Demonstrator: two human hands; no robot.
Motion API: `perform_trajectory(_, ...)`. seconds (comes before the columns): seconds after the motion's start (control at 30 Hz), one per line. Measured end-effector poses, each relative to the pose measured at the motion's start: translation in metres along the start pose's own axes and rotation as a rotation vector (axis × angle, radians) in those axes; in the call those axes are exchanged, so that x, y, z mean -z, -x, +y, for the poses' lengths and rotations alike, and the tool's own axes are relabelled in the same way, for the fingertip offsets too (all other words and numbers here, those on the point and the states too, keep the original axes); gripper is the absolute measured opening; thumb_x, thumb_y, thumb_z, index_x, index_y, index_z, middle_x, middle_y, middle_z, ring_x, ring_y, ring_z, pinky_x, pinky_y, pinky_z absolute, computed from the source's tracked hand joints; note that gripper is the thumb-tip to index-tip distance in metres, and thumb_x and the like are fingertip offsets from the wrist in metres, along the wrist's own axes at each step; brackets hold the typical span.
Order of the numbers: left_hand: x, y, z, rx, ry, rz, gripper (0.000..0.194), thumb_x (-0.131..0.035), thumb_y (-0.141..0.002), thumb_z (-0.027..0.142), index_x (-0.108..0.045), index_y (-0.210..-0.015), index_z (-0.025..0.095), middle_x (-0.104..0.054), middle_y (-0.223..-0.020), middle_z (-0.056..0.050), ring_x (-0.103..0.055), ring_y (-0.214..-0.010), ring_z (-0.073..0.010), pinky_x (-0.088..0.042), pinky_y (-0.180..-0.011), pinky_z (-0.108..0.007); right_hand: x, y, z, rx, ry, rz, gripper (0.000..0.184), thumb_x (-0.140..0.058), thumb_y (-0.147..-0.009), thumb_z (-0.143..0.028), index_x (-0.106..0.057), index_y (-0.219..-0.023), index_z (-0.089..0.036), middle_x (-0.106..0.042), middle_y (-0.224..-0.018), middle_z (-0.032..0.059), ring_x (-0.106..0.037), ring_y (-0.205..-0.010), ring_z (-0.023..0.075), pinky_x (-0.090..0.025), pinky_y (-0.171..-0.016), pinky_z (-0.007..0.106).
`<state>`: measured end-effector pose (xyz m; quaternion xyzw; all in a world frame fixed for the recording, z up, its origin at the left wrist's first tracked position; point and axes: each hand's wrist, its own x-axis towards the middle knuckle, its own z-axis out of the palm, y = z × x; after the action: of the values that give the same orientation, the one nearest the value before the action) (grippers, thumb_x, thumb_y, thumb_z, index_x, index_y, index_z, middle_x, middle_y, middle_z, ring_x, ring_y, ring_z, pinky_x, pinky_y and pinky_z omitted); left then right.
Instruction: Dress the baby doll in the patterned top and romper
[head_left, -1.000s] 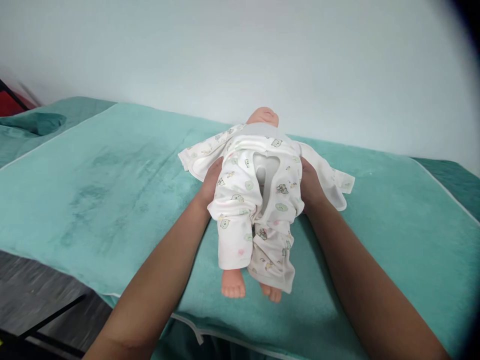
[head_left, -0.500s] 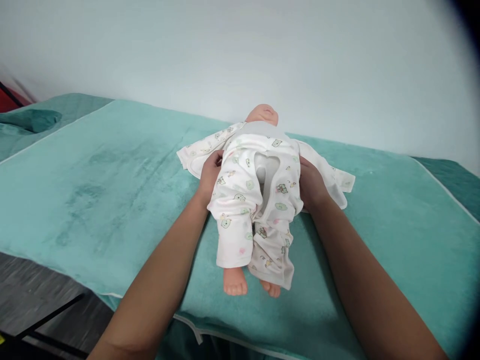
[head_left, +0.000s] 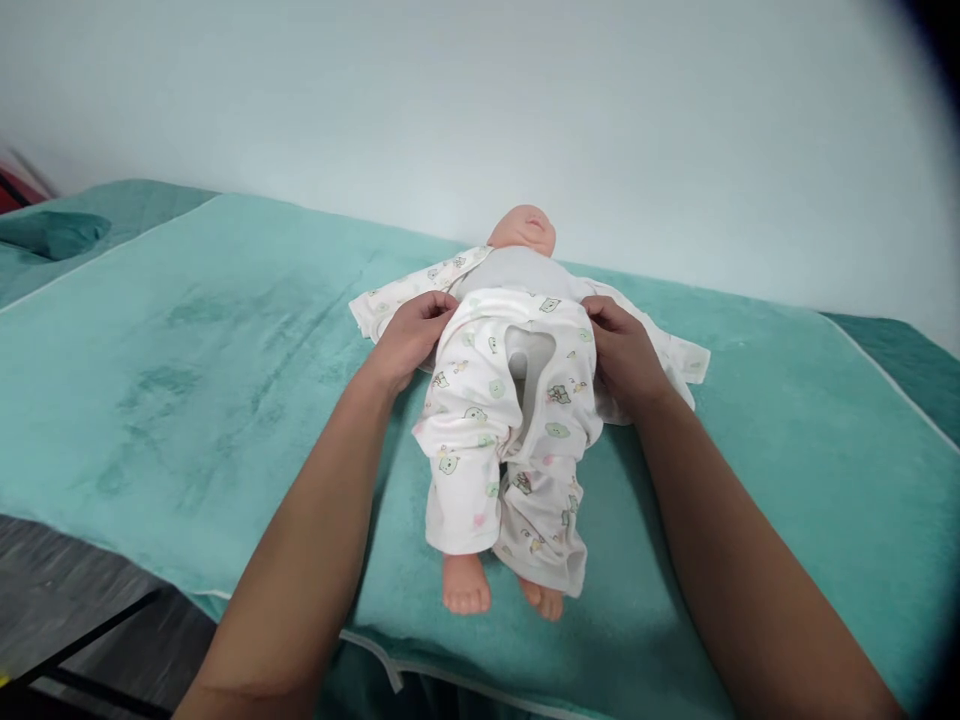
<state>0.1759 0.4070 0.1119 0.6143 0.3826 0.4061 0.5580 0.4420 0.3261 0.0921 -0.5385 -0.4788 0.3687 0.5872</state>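
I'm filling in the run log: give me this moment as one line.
left hand: at top of patterned pants | right hand: same, opposite side | doll: face up on teal cover, feet bare

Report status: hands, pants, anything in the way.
Left hand and right hand at opposite sides of waistband. Printed split-crotch pants on doll, bare feet showing. No obstruction seen; open printed top lies close by both hands.

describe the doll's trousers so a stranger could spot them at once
On the green cover by the white wall lies a doll. Its white printed trousers are between the person's left hand and right hand. Unlike the sleeved top, they have a big opening at the crotch.
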Motion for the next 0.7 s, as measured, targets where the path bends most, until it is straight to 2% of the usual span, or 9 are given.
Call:
perform_trajectory(0.1, 0.002, 0.002, 0.006, -0.019, -0.049, -0.041, 0.02, -0.074, -0.078, 0.039, -0.067, -0.083, 0.021, -0.063, -0.076, 0.0, -0.046, -0.062, -0.0109, -0.036, -0.056, -0.023, -0.001, -0.003, 0.002, 0.032, 0.017, 0.049, 0.012, -0.073, -0.079, -0.035, -0.068, -0.077, -0.024, -0.063, -0.076, -0.003, -0.054, -0.069, 0.0131, -0.046, -0.063, 0.026)
perform_trajectory(0.2, 0.001, 0.004, 0.008, -0.039, -0.092, -0.064, 0.022, -0.071, -0.082, 0.042, -0.067, -0.086, 0.021, -0.064, -0.081, -0.001, -0.05, -0.068, -0.0123, -0.039, -0.059, -0.023, -0.001, -0.003, 0.001, 0.017, 0.035, 0.025, 0.011, -0.074, -0.078, -0.034, -0.069, -0.078, -0.024, -0.063, -0.076, -0.0027, -0.053, -0.069, 0.0131, -0.045, -0.063, 0.026)
perform_trajectory(0.27, 0.0, 0.004, 0.007, -0.094, -0.112, -0.036, 0.019, -0.07, -0.083, 0.039, -0.066, -0.086, 0.021, -0.065, -0.088, -0.002, -0.054, -0.075, -0.0136, -0.043, -0.065, -0.023, 0.0, -0.002, -0.002, 0.061, 0.051, -0.011, 0.008, -0.075, -0.078, -0.03, -0.07, -0.081, -0.025, -0.066, -0.087, -0.0017, -0.058, -0.078, 0.0147, -0.048, -0.071, 0.027)
perform_trajectory(0.33, -0.003, 0.003, 0.005, -0.206, -0.126, 0.008, 0.013, -0.069, -0.083, 0.033, -0.063, -0.084, 0.021, -0.066, -0.102, -0.003, -0.058, -0.091, -0.0157, -0.047, -0.078, -0.025, 0.0, -0.002, -0.006, 0.143, 0.076, -0.045, 0.007, -0.076, -0.077, -0.027, -0.07, -0.081, -0.026, -0.066, -0.108, -0.0004, -0.061, -0.099, 0.0175, -0.05, -0.086, 0.029)
perform_trajectory(0.43, -0.009, 0.002, 0.003, -0.332, -0.126, 0.048, 0.01, -0.065, -0.086, 0.028, -0.059, -0.082, 0.021, -0.063, -0.123, -0.004, -0.057, -0.113, -0.0179, -0.046, -0.095, -0.027, -0.004, -0.001, -0.011, 0.232, 0.097, -0.061, 0.009, -0.075, -0.079, -0.025, -0.067, -0.077, -0.025, -0.06, -0.134, -0.001, -0.053, -0.128, 0.021, -0.043, -0.107, 0.034)
perform_trajectory(0.5, -0.011, 0.0, 0.003, -0.33, -0.121, 0.067, 0.011, -0.062, -0.089, 0.03, -0.056, -0.085, 0.022, -0.065, -0.118, -0.003, -0.059, -0.108, -0.0177, -0.045, -0.093, -0.028, -0.008, -0.001, -0.012, 0.252, 0.094, -0.043, 0.011, -0.073, -0.082, -0.027, -0.063, -0.077, -0.025, -0.06, -0.138, -0.0011, -0.051, -0.132, 0.0217, -0.04, -0.112, 0.037)
perform_trajectory(0.57, -0.012, -0.007, 0.003, -0.305, -0.148, 0.113, 0.013, -0.061, -0.091, 0.034, -0.054, -0.086, 0.023, -0.066, -0.097, -0.001, -0.059, -0.094, -0.0171, -0.045, -0.086, -0.028, -0.013, -0.003, -0.011, 0.28, 0.108, 0.006, 0.013, -0.069, -0.085, -0.029, -0.059, -0.078, -0.026, -0.064, -0.133, -0.0001, -0.055, -0.127, 0.0214, -0.041, -0.11, 0.038)
perform_trajectory(0.63, -0.011, -0.021, 0.003, -0.292, -0.207, 0.186, 0.016, -0.061, -0.092, 0.036, -0.053, -0.085, 0.024, -0.058, -0.078, 0.001, -0.055, -0.081, -0.0167, -0.042, -0.078, -0.028, -0.016, -0.01, -0.009, 0.297, 0.171, 0.081, 0.013, -0.066, -0.088, -0.029, -0.056, -0.08, -0.026, -0.069, -0.117, 0.0009, -0.06, -0.113, 0.0205, -0.045, -0.102, 0.038)
perform_trajectory(0.7, -0.012, -0.039, 0.001, -0.271, -0.257, 0.253, 0.016, -0.061, -0.092, 0.035, -0.051, -0.085, 0.024, -0.053, -0.071, 0.002, -0.05, -0.074, -0.0164, -0.039, -0.074, -0.029, -0.018, -0.022, -0.007, 0.273, 0.277, 0.176, 0.015, -0.065, -0.088, -0.03, -0.054, -0.078, -0.026, -0.067, -0.093, 0.0003, -0.06, -0.091, 0.0191, -0.047, -0.09, 0.037)
